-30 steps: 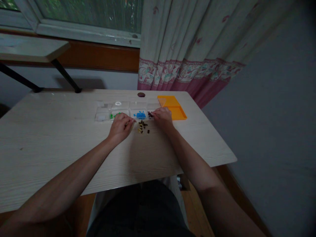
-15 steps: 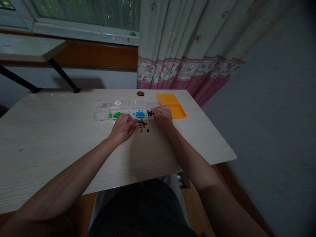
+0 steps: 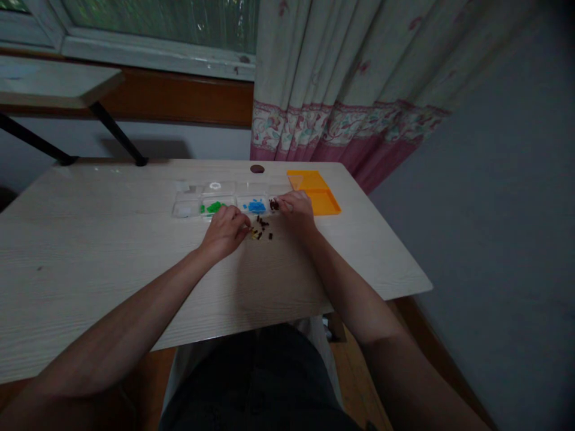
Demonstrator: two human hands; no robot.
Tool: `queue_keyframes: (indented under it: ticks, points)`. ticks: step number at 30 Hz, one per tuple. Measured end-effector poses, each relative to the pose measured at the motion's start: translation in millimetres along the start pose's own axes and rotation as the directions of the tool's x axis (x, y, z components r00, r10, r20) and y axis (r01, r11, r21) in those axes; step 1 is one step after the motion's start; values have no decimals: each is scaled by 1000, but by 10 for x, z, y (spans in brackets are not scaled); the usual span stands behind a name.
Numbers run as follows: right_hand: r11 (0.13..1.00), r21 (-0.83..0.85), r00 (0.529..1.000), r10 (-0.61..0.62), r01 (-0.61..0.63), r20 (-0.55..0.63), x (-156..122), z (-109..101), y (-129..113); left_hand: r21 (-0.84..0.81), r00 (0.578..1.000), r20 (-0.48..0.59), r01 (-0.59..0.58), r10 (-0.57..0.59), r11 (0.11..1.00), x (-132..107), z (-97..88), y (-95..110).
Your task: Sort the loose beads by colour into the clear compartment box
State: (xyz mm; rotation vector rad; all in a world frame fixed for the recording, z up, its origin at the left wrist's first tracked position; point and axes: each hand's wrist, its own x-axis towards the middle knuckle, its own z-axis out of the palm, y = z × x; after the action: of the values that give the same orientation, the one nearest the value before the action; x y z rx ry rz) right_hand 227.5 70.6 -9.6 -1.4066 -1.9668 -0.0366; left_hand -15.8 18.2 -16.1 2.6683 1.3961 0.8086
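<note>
A clear compartment box [image 3: 188, 208] lies on the pale wooden table [image 3: 112, 239], holding green pieces [image 3: 212, 207], blue pieces [image 3: 256, 206] and dark brown pieces [image 3: 274, 205]. A small heap of dark and yellowish pieces [image 3: 261, 228] lies loose on the table in front of the box. My left hand [image 3: 224, 230] rests curled at the left edge of this heap, fingertips pinched together at it. My right hand [image 3: 297, 212] sits at the box's right end, fingers closed by the brown pieces. What either hand holds is too small to see.
An orange lid or tray [image 3: 317, 191] lies just right of the box. A dark round hole [image 3: 257, 169] marks the table's far edge. A curtain [image 3: 341, 78] hangs behind, with a window and a second tabletop [image 3: 49, 84] at back left. The table's right edge drops to the floor.
My left hand has crept a little right, up to the loose heap. My right hand has stayed at the box's right end. The view has shifted slightly.
</note>
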Motion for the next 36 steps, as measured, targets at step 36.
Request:
queue_keyframes:
  ticks: [36]
  points:
    - [890,276,907,-406,363,114,-115,32,-385,-200,973,-215,41,-85,979,45,-3,0]
